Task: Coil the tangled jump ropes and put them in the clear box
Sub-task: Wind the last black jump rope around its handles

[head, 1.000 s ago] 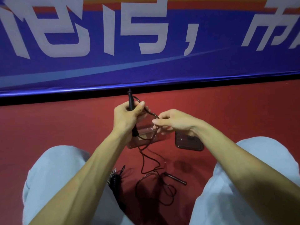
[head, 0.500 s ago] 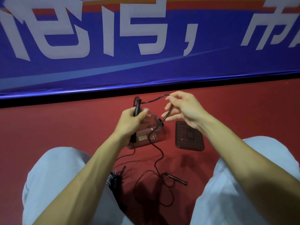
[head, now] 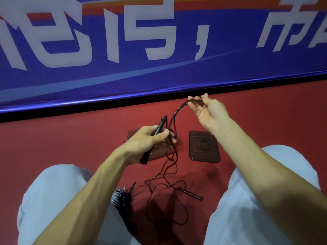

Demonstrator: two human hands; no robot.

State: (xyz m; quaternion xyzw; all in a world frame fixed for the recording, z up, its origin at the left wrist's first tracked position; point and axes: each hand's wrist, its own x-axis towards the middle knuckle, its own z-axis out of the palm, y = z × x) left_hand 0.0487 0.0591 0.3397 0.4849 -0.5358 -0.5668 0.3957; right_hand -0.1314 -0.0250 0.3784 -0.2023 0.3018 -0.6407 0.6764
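My left hand (head: 150, 139) grips one handle (head: 160, 125), my right hand (head: 208, 111) pinches a rope loop (head: 177, 110) up high, the rest sprawls tangled on the floor (head: 70, 138), coiling barely started, clear box (head: 159, 153) waiting behind my left hand.

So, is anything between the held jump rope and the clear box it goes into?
Nothing visible. The clear plastic box sits just behind the left hand, its dark flat lid off, on the floor to its right. The thin dark jump rope hangs in front of the box, whose inside the hand partly hides.
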